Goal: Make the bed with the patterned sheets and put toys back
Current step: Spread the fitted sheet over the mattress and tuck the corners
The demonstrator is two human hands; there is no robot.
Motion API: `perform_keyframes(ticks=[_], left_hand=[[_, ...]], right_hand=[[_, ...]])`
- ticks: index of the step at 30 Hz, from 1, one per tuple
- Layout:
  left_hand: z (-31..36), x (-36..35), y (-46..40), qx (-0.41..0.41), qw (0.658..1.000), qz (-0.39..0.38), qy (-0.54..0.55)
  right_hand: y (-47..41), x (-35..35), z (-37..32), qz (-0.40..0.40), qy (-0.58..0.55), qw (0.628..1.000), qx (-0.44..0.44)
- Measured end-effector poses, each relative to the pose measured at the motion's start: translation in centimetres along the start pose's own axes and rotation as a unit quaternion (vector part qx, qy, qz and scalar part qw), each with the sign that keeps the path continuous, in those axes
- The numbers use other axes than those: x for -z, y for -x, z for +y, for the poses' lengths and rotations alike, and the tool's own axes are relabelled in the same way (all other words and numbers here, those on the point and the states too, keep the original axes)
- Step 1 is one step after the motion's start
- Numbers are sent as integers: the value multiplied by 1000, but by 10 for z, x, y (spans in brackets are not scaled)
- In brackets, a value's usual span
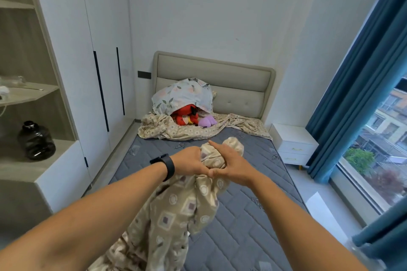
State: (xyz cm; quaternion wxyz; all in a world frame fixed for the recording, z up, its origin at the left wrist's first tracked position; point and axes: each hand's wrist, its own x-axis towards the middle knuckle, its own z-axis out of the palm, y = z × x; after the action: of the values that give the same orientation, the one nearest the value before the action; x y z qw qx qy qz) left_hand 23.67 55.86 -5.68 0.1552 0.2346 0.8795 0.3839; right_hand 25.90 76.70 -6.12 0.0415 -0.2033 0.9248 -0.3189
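- Mattress (242, 215): grey, quilted, mostly bare; the landmark for all items below.
- Left hand (189, 164) and right hand (229, 166): above the mattress centre, thumbs touching, both gripping 1 bunched fold of the patterned sheet (176, 215); right index finger extended.
- Patterned sheet: hangs from the hands toward the mattress foot; a second crumpled sheet (198, 128) lies at the mattress head.
- Floral pillow (182, 95): leans on the headboard (237, 81), covering a red plush toy (187, 114); a purple plush toy (207, 121) lies beside it.
- Shelf unit (33, 94), left of the mattress: holds 1 dark jug (36, 141).
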Motion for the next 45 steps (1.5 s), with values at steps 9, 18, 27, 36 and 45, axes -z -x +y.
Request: perform_keyframes(ticks=[9,18,27,36,45], left_hand=[[-3,-2,-3,6,952,229,205],[-2,18,-29,23,895,219,387],[-26,32,-28,-21,953,130,273],[-68,-4,-16,-21,988,77,133],[-92,28,-54,163,971,114,133]], right_hand=[[-1,-39,-5,24,-436,898,-61],[-20,-60,-23,95,-387,914,-72],[-31,-50,-27,222,-419,865,-166],[-53,17,-1,195,-633,729,-171],[-32,36,26,423,-92,873,-223]])
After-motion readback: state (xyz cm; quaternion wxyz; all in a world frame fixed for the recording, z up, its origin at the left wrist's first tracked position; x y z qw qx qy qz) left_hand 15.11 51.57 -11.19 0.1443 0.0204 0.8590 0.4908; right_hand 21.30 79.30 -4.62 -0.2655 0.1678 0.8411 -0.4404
